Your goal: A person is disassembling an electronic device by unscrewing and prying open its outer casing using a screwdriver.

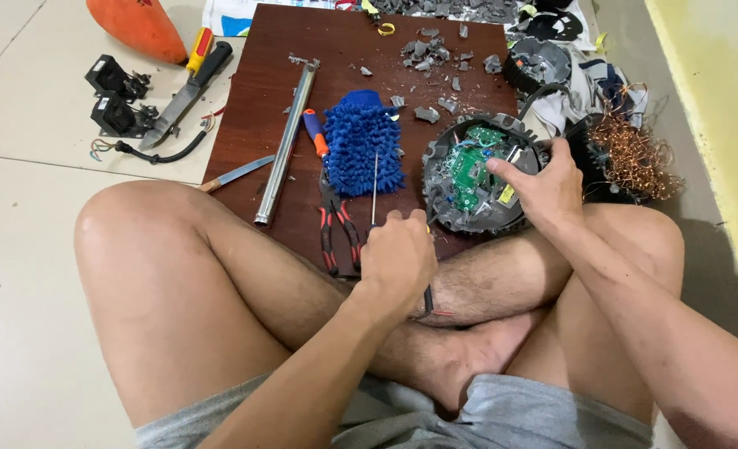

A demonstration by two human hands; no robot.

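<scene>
I sit cross-legged at a dark brown board [269,91]. My left hand [398,262] is closed around a screwdriver [375,189] whose thin shaft points up toward a blue fluffy mitt [361,141]. My right hand [544,187] grips the right rim of a round grey device housing [444,208], thumb resting on the green circuit board [469,170] inside it. The housing leans against my right shin at the board's near edge.
Red-handled pliers [336,229], a metal tube [286,141], a knife [236,175] and grey plastic shards [431,54] lie on the board. A tangle of copper wire [631,154] sits at right. Shears [178,100], black parts [115,100] and an orange object [140,25] rest on the tiled floor at left.
</scene>
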